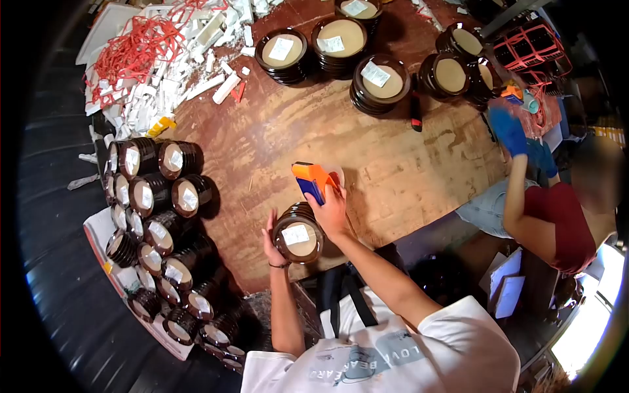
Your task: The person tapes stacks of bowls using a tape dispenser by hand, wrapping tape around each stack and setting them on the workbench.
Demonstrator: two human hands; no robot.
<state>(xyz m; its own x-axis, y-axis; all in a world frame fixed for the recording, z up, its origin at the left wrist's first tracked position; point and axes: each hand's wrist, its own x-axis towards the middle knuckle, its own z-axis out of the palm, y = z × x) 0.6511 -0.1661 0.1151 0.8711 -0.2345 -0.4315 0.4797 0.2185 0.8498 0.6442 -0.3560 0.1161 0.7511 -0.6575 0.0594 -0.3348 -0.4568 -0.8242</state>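
Observation:
My right hand [332,209] grips an orange and blue tape dispenser [313,181] with a pale roll on its far side. Just below the dispenser is a stack of dark brown glossy dishes [299,238], topped by a tan disc that carries a white printed label [295,234]. My left hand [270,241] lies along the left side of this stack, its fingers stretched upward and slightly blurred. The contact between the palm and the rims is partly hidden. Whether the dispenser touches the stack I cannot tell.
Many similar labelled stacks [187,195] crowd the left side, and more stand at the back [341,38]. White foam scraps and red strapping [141,56] heap at the back left. A dark red-tipped tool [416,112] lies ahead. A co-worker's blue-gloved hand [509,131] is at the right.

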